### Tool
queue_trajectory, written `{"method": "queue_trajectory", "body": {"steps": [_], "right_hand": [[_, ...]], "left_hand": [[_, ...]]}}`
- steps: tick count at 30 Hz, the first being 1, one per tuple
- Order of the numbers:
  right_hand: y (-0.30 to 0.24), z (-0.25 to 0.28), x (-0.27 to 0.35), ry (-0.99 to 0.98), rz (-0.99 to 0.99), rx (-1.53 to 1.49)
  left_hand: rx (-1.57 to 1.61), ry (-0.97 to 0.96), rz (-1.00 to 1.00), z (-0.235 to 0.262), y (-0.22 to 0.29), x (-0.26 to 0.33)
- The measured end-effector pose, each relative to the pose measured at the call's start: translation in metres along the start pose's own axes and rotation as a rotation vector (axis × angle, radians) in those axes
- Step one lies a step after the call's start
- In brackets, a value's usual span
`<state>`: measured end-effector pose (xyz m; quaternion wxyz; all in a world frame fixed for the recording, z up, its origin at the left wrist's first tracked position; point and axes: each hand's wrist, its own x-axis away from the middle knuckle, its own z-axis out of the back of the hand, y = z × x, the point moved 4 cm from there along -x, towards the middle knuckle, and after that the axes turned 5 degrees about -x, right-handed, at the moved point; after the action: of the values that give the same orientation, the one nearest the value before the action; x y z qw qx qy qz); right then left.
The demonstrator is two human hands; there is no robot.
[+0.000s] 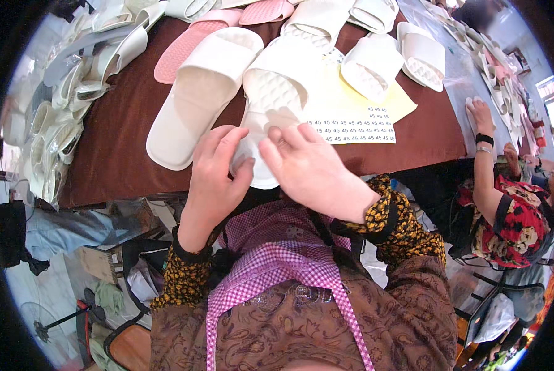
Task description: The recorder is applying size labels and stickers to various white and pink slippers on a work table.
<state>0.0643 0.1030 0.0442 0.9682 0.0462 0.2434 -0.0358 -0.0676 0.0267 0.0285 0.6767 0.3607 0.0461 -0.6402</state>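
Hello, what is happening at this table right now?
A person holds the heel end of a cream rubber slide slipper with both hands: left hand, right hand, fingers pressed on its insole. A matching cream slipper lies beside it on the brown tablecloth, near a white sheet of small stickers. Another person's hand works further right.

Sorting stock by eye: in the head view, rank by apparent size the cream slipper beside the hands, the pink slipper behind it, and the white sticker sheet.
1. Cream rubber slide slipper, largest, though nearest the camera.
2. Pink ribbed rubber slipper, partly covered.
3. White printed sticker sheet; close to the pink one, so unsure.
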Motion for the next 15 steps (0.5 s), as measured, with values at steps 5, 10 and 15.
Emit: {"method": "queue_trajectory", "body": {"steps": [5, 10, 15], "right_hand": [[0.036, -0.004, 0.022, 0.138, -0.436, -0.684], [0.039, -0.012, 0.026, 0.207, -0.545, -0.831], [0.042, -0.003, 0.022, 0.238, -0.563, -0.801]], "left_hand": [[0.056, 0.027, 0.108, 0.008, -0.007, 0.006], [0.061, 0.022, 0.126, 0.007, -0.01, 0.008], [0.039, 0.039, 0.187, 0.014, -0.013, 0.007]]}}
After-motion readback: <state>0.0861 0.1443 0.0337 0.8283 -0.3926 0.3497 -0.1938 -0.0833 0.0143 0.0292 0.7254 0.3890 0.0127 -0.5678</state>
